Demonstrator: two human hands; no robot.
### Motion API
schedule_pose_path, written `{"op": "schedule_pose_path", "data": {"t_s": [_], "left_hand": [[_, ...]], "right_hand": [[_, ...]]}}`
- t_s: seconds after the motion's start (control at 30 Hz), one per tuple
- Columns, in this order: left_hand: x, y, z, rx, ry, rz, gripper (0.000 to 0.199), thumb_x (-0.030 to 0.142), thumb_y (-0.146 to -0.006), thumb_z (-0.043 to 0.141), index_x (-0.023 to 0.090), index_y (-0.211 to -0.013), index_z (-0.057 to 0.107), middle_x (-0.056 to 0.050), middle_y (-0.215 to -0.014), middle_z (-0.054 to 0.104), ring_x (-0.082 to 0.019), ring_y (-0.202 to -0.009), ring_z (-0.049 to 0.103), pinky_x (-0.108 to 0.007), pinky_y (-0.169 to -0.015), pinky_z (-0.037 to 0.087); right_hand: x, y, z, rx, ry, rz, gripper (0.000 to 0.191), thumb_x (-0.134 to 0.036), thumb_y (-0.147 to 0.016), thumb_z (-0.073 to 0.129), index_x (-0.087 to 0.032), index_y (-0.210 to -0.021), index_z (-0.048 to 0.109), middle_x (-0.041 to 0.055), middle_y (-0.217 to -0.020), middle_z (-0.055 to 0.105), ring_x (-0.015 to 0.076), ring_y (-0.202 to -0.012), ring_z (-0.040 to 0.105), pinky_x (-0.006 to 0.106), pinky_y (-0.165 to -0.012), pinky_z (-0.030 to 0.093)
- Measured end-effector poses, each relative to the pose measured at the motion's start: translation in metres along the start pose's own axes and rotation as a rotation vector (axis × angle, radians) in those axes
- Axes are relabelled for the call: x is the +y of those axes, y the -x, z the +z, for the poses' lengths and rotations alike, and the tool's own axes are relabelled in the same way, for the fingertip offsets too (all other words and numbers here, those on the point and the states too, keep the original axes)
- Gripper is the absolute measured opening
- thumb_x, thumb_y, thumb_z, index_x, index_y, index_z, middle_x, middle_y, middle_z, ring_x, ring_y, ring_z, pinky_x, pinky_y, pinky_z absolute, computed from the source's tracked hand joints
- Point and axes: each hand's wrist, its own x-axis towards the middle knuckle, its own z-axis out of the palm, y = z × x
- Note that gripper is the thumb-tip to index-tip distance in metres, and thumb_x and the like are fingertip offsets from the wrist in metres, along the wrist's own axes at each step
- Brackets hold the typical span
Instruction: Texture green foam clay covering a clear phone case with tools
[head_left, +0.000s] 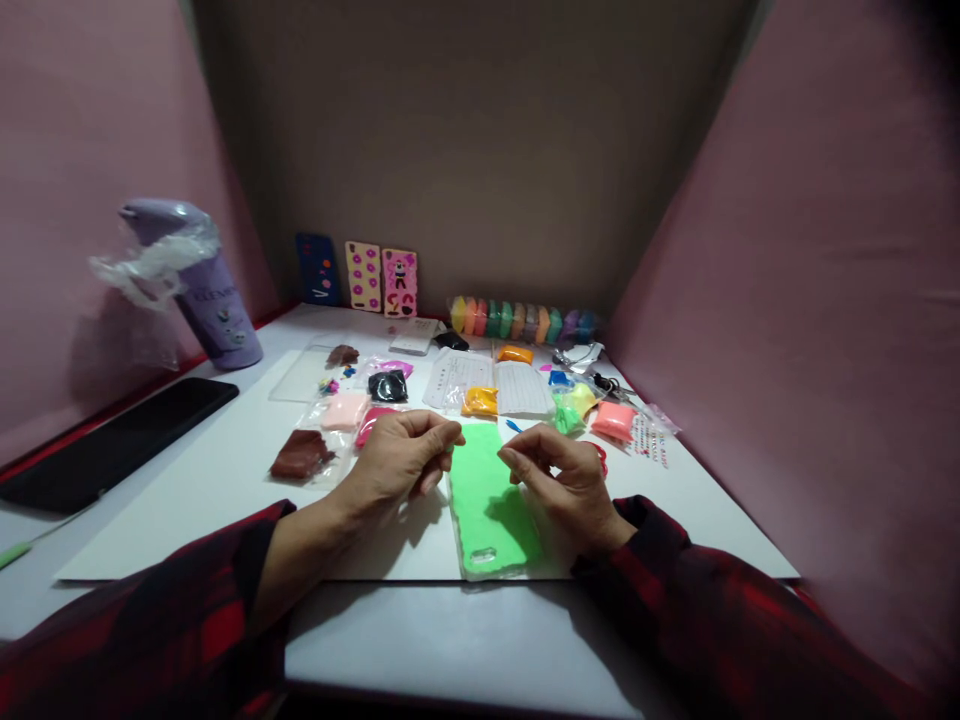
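Note:
A phone case (491, 510) covered with bright green clay lies on the white board, its camera cutout toward me. My left hand (401, 450) hovers over the case's left edge, thumb and index fingertip pinched together. On the other side, my right hand (562, 475) is above the case's right edge, also with thumb and index finger pressed together. Whatever either pinch holds, if anything, is too small to make out. Between the hands, a small blue tool (514, 426) is partly visible. My right hand partly covers a red ring-shaped item (601, 458).
Clay packets, including brown (301, 455), black (388, 386) and coral (613, 421), surround an open booklet (523, 388). Three decorated cases, one pink (400, 283), lean at the back. A purple tumbler (217, 305) and a black phone (127, 440) stand and lie left.

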Motion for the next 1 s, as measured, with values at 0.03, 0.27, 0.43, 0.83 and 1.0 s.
{"op": "schedule_pose_path", "data": {"t_s": [0.03,0.27,0.43,0.83,1.0], "left_hand": [[0.000,0.000,0.000,0.007,0.009,0.000,0.025,0.033,-0.078,0.067,0.012,-0.065,0.061,0.006,-0.042,0.053,-0.001,-0.025,0.036,-0.011,-0.025,0.022],[-0.002,-0.001,-0.002,-0.039,0.033,-0.010,0.030,0.038,-0.074,0.070,0.013,-0.066,0.057,0.006,-0.045,0.051,-0.002,-0.032,0.035,-0.012,-0.029,0.023],[-0.001,0.002,-0.002,-0.115,-0.114,0.006,0.018,0.028,-0.077,0.065,0.012,-0.085,0.063,0.005,-0.056,0.055,-0.003,-0.039,0.042,-0.013,-0.035,0.029],[0.000,0.006,-0.009,-0.087,-0.763,0.349,0.017,0.026,-0.086,0.049,0.016,-0.080,0.062,-0.003,-0.076,0.064,-0.017,-0.073,0.057,-0.029,-0.067,0.041],[-0.004,0.005,-0.012,-0.014,-0.960,0.282,0.019,0.022,-0.087,0.046,0.016,-0.083,0.063,-0.007,-0.081,0.068,-0.022,-0.075,0.059,-0.032,-0.067,0.042]], "right_hand": [[0.000,0.000,0.000,-0.010,-0.005,-0.003,0.014,-0.026,-0.085,0.059,-0.016,-0.075,0.059,-0.0009,-0.059,0.057,0.0106,-0.050,0.051,0.024,-0.048,0.039],[-0.001,0.001,-0.002,-0.067,-0.011,-0.045,0.012,-0.024,-0.085,0.059,-0.016,-0.075,0.060,-0.0013,-0.059,0.057,0.0094,-0.049,0.047,0.023,-0.048,0.037],[-0.004,0.001,-0.004,-0.139,0.011,-0.096,0.016,-0.023,-0.084,0.058,-0.016,-0.071,0.062,-0.0012,-0.058,0.056,0.0089,-0.049,0.044,0.022,-0.047,0.034],[0.005,-0.008,-0.005,0.153,0.421,0.263,0.033,-0.042,-0.087,0.052,-0.019,-0.065,0.060,-0.0005,-0.054,0.061,0.0135,-0.052,0.054,0.024,-0.053,0.034],[0.004,-0.007,-0.005,0.073,0.650,0.329,0.031,-0.041,-0.087,0.051,-0.021,-0.065,0.061,-0.0005,-0.054,0.062,0.0150,-0.052,0.055,0.025,-0.052,0.028]]}}
